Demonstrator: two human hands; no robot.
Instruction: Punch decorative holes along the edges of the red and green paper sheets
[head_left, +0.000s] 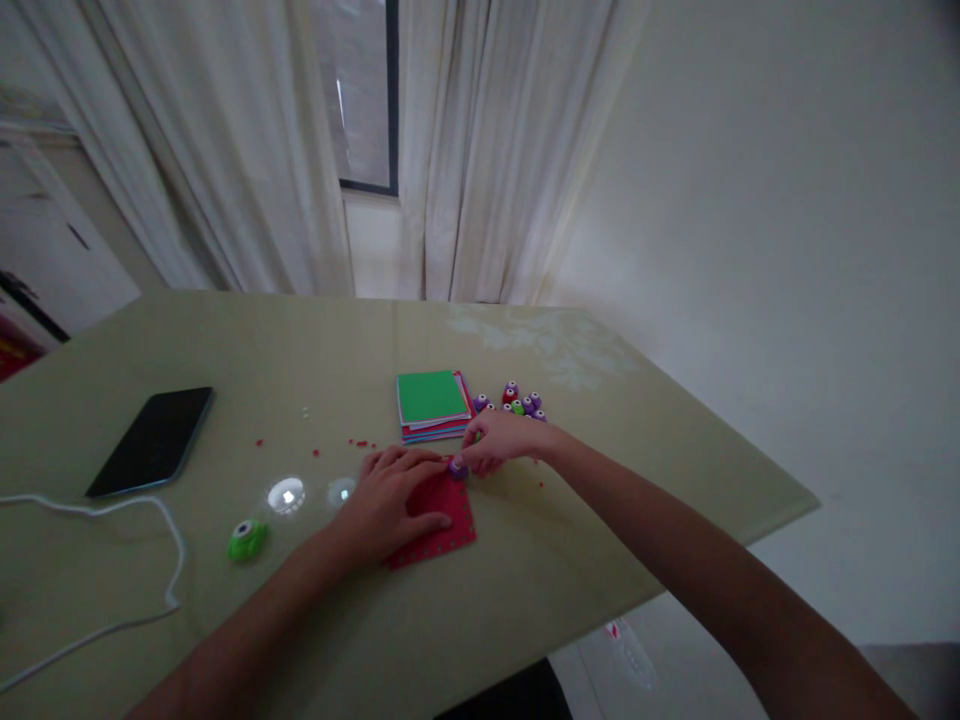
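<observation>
Both forearms nearest camera, coming in from the bottom edge and lower right over a pale greenish table [337, 350]. Left hand [394, 500] lies flat on a red square sheet [442, 530], thumb spread away from the fingers, palm down, not clenched. Right hand [493, 442] has bunched fingers pinching a small purple piece [458, 469] at the sheet's far right corner; left fingertips sit just beside it. Sheet is partly covered by the left hand, with a row of small dots along its near and right edges.

Just beyond the hands: stack of coloured squares [431, 398], green on top. Right of the stack, partly behind the right hand, a cluster of small eyed pieces [517, 402] in purple, red and green. Red crumbs [361, 443] lie scattered past the left hand. Green eyed piece [246, 540] alone on the left, near a white cable [177, 555]. Dark tablet [154, 440] further left, lying flat. Pale curtains [510, 150] hang behind, either side of a window [360, 90]
</observation>
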